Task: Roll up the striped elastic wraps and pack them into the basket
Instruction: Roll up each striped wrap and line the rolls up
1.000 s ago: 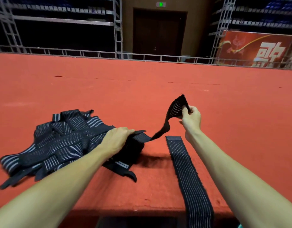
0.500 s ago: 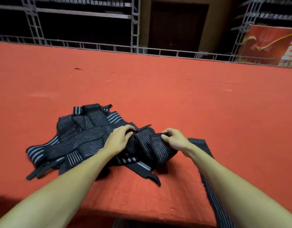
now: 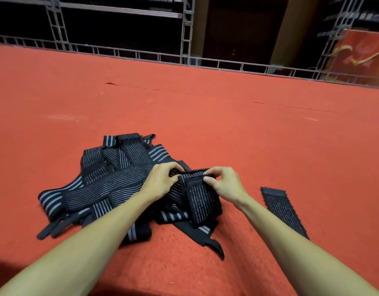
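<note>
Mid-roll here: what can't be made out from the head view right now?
1. Basket: nowhere in the head view, so its place is unknown.
2. Held wrap: the left hand and right hand cover its top edge, so how far it is rolled is unclear.
3. Flat wrap: its near end is hidden behind the right forearm.
4. Pile: the straps overlap and the left forearm covers part, so the count is unclear.

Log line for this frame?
step: roll | left hand: pinches folded wrap | right hand: pinches same wrap | pile: unrolled | basket: unseen
</note>
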The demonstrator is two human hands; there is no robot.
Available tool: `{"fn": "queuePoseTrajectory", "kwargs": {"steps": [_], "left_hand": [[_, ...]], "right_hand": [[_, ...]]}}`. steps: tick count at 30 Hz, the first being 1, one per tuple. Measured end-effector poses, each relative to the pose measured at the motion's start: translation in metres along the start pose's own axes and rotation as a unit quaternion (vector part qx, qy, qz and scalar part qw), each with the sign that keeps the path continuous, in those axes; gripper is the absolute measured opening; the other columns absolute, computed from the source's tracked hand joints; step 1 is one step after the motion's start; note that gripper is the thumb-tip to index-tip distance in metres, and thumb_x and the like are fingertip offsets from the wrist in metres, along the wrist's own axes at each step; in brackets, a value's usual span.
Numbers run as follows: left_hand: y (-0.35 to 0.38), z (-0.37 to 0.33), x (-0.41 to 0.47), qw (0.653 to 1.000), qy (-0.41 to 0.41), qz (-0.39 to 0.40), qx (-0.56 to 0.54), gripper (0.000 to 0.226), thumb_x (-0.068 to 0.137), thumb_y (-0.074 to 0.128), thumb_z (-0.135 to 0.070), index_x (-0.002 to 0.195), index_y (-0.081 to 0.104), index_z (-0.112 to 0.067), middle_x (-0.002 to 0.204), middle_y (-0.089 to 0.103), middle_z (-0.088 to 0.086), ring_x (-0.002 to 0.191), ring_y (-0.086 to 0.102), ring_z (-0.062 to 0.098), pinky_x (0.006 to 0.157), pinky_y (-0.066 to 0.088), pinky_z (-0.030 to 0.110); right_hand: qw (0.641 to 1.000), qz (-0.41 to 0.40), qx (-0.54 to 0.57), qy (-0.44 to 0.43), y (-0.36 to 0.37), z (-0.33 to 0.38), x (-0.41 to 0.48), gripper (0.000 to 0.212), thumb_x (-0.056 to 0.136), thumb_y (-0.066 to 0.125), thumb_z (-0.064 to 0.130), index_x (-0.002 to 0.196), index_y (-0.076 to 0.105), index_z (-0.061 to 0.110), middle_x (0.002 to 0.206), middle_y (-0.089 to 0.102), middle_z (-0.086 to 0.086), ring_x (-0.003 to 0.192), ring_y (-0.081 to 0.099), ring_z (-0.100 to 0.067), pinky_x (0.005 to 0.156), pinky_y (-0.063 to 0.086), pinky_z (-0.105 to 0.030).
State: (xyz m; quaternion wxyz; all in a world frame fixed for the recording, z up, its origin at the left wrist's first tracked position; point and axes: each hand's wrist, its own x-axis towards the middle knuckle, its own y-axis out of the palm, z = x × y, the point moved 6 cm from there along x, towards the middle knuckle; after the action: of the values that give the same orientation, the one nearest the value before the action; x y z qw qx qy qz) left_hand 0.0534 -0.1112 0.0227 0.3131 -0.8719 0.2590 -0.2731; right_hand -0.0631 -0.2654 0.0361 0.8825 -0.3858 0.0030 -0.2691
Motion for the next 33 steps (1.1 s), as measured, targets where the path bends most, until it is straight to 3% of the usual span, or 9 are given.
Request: {"fn": "queuePoseTrajectory", "kwargs": {"steps": [4, 9, 12, 15, 18, 22, 25, 29, 33], "left_hand": [[-0.009, 0.006, 0.006, 0.999, -0.015, -0.031, 0.015, 0.016, 0.088, 0.066, -0.016, 0.102, 0.07, -0.023, 0.102, 0.069, -0.008, 0.094, 0.06, 0.008, 0.085, 0.044, 0.022], [-0.034, 0.032, 0.006, 0.985, -0.087, -0.06, 0.139, 0.021, 0.093, 0.059, -0.016, 0.112, 0.066, -0.019, 0.116, 0.064, 0.0, 0.108, 0.059, 0.022, 0.091, 0.047, 0.037], [-0.03, 0.014, 0.006, 0.972, -0.004, -0.081, 0.222, 0.027, 0.097, 0.051, -0.02, 0.121, 0.063, -0.022, 0.123, 0.058, -0.001, 0.115, 0.052, 0.02, 0.098, 0.04, 0.037], [-0.003, -0.021, 0.011, 0.995, 0.076, 0.048, 0.054, 0.032, 0.098, 0.048, -0.029, 0.128, 0.059, -0.024, 0.127, 0.059, -0.003, 0.121, 0.05, 0.014, 0.105, 0.036, 0.034], [0.024, -0.039, 0.009, 0.973, 0.113, 0.184, 0.088, 0.043, 0.094, 0.055, -0.037, 0.136, 0.05, -0.03, 0.13, 0.058, -0.003, 0.124, 0.047, 0.015, 0.108, 0.032, 0.036], [0.021, -0.048, 0.01, 0.979, 0.142, 0.1, 0.105, 0.03, 0.09, 0.064, -0.027, 0.119, 0.065, -0.03, 0.116, 0.068, -0.007, 0.112, 0.058, 0.013, 0.1, 0.04, 0.033], [0.014, -0.048, 0.011, 0.982, 0.125, 0.026, 0.138, 0.03, 0.092, 0.058, -0.015, 0.116, 0.066, -0.03, 0.114, 0.068, -0.005, 0.111, 0.059, 0.02, 0.093, 0.045, 0.037], [-0.001, -0.021, 0.008, 0.968, 0.075, -0.018, 0.241, 0.038, 0.091, 0.051, -0.008, 0.118, 0.067, -0.029, 0.113, 0.067, 0.001, 0.11, 0.059, 0.024, 0.09, 0.044, 0.035], [-0.001, -0.007, 0.008, 0.909, 0.037, 0.014, 0.414, 0.037, 0.091, 0.044, -0.012, 0.117, 0.066, -0.026, 0.115, 0.064, -0.002, 0.11, 0.056, 0.02, 0.098, 0.036, 0.033]], "right_hand": [[0.997, -0.026, 0.068, 0.002, -0.009, 0.002, 0.006, 0.014, 0.083, 0.068, 0.01, 0.082, 0.07, 0.024, 0.076, 0.063, 0.014, 0.084, 0.06, -0.012, 0.081, 0.046, -0.029], [0.995, -0.036, 0.093, -0.001, -0.024, -0.008, 0.004, 0.021, 0.083, 0.064, 0.003, 0.076, 0.066, 0.023, 0.076, 0.064, 0.008, 0.076, 0.057, -0.01, 0.074, 0.045, -0.028], [0.998, 0.002, 0.065, -0.013, -0.022, -0.008, -0.001, 0.026, 0.083, 0.066, 0.005, 0.073, 0.066, 0.028, 0.079, 0.067, 0.006, 0.075, 0.057, -0.008, 0.075, 0.046, -0.031], [0.998, 0.037, 0.048, -0.03, -0.018, -0.004, -0.004, 0.031, 0.083, 0.066, 0.005, 0.071, 0.064, 0.033, 0.085, 0.07, 0.003, 0.08, 0.06, -0.011, 0.081, 0.049, -0.034], [0.997, 0.049, 0.051, -0.039, -0.02, -0.003, -0.009, 0.03, 0.083, 0.067, 0.004, 0.072, 0.064, 0.032, 0.085, 0.07, 0.004, 0.081, 0.061, -0.011, 0.082, 0.049, -0.034], [0.996, 0.067, 0.049, -0.034, -0.026, -0.008, -0.016, 0.028, 0.083, 0.067, 0.006, 0.071, 0.066, 0.03, 0.082, 0.07, 0.005, 0.078, 0.06, -0.008, 0.077, 0.049, -0.027], [0.997, 0.06, 0.036, -0.033, -0.034, -0.013, -0.018, 0.024, 0.083, 0.066, 0.004, 0.073, 0.067, 0.026, 0.083, 0.07, 0.005, 0.077, 0.057, -0.003, 0.072, 0.041, -0.009], [0.998, 0.028, 0.06, 0.007, -0.051, -0.036, -0.023, 0.025, 0.085, 0.064, 0.004, 0.072, 0.065, 0.025, 0.073, 0.067, 0.007, 0.069, 0.058, -0.006, 0.068, 0.045, -0.023], [0.996, -0.045, 0.066, 0.034, -0.08, -0.053, -0.03, 0.014, 0.085, 0.068, 0.008, 0.079, 0.069, 0.02, 0.075, 0.064, 0.008, 0.076, 0.058, -0.011, 0.073, 0.046, -0.029]]}}
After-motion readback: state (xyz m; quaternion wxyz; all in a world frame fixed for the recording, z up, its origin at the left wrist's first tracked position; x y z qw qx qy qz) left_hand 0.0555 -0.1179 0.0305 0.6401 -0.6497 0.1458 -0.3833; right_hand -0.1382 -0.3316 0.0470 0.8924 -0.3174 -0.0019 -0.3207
